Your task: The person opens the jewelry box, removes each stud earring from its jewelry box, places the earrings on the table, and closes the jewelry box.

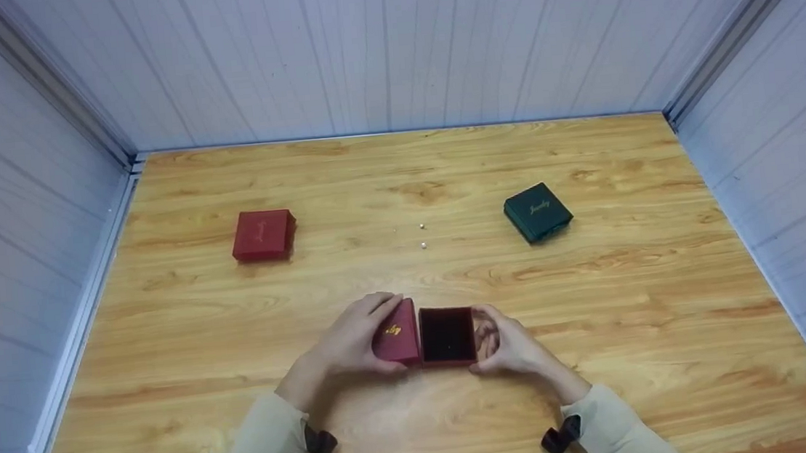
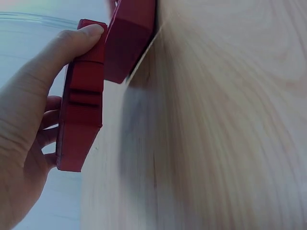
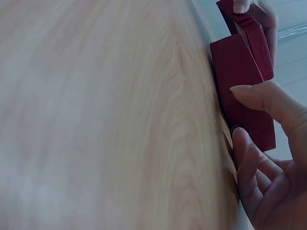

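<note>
My left hand (image 1: 354,336) grips the dark red box lid (image 1: 395,333), which has gold lettering and stands tilted. In the left wrist view, the thumb pinches the lid's (image 2: 86,96) near edge with fingers behind it. To its right, the box base (image 1: 450,365) sits with its black-lined inside facing up and a tiny bright speck within. My right hand (image 1: 511,341) holds this base by its right side. The thumb lies on the near wall of the base (image 3: 235,72) in the right wrist view. Lid and base stand edge to edge.
A closed red box (image 1: 263,236) lies at the back left of the wooden table (image 1: 168,378), and a closed dark green box (image 1: 538,212) at the back right. Between them lie two tiny shiny pieces, one (image 1: 422,225) behind the other (image 1: 423,245). White panels (image 1: 388,52) enclose the table.
</note>
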Demonstrator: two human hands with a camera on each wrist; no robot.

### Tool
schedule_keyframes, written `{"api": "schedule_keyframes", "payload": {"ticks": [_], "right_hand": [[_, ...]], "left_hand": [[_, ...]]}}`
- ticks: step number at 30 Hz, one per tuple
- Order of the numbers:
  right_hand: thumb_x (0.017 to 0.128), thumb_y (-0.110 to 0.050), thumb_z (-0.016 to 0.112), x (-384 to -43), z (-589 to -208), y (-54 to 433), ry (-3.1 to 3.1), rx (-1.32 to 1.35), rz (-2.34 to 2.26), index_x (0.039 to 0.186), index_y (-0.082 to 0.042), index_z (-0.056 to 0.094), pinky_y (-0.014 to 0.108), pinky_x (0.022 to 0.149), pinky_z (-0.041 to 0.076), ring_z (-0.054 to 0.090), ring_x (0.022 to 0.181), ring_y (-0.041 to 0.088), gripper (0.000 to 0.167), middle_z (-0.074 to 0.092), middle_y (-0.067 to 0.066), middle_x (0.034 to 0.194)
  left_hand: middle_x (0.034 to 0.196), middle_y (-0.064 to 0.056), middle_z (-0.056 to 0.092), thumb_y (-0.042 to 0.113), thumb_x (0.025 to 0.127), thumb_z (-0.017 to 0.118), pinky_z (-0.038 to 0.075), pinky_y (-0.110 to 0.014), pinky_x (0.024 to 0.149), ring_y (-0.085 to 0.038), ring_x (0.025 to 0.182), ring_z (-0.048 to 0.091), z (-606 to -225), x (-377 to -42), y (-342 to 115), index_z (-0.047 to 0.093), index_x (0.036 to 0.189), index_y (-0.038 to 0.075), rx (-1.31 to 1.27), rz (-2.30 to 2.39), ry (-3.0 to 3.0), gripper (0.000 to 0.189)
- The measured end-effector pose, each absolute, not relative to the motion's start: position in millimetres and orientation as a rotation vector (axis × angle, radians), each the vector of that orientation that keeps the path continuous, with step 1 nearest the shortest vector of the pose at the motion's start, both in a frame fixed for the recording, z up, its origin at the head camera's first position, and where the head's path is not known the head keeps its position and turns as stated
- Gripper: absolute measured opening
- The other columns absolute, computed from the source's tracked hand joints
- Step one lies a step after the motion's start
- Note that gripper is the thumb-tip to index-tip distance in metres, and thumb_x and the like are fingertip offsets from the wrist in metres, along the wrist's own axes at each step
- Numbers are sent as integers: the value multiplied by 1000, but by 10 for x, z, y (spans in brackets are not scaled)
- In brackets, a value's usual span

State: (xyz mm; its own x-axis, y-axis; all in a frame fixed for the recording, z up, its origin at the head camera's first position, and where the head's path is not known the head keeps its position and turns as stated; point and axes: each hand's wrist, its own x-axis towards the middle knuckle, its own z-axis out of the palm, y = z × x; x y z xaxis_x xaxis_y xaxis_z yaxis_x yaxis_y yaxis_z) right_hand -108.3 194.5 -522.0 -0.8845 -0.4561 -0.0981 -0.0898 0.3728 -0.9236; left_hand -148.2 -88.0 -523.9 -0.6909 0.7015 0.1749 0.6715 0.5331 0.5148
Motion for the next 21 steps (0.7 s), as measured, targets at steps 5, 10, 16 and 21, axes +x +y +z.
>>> {"api": "schedule_keyframes", "payload": {"ticks": [5,10,16,21], "right_hand": [[60,9,74,-1084,-5218,1940,2270,-451,-1541,125,12,30,18,52,43,53,60,32,80,56,24,81],[59,10,75,-1085,-5219,1942,2252,-426,-1556,125,12,31,16,52,42,52,61,31,80,55,23,83],[59,9,75,-1086,-5213,1939,2267,-430,-1537,125,12,31,17,51,42,52,60,28,79,56,24,82],[59,8,75,-1089,-5211,1937,2275,-433,-1528,124,13,31,18,51,43,53,60,31,79,56,23,82]], "left_hand": [[127,-10,41,50,56,77,32,-36,96,-21,115,38,-5237,-1476,-802,37,132,-1,1249,906,2700,99],[127,-10,41,51,57,75,32,-36,96,-21,116,38,-5239,-1477,-725,38,131,-2,1289,898,2707,98],[128,-11,41,53,59,73,31,-35,97,-22,116,38,-5241,-1476,-616,37,132,-2,1317,898,2695,98],[127,-13,41,54,59,73,31,-35,97,-23,116,39,-5254,-1482,-527,37,131,-2,1347,896,2694,98]]}}
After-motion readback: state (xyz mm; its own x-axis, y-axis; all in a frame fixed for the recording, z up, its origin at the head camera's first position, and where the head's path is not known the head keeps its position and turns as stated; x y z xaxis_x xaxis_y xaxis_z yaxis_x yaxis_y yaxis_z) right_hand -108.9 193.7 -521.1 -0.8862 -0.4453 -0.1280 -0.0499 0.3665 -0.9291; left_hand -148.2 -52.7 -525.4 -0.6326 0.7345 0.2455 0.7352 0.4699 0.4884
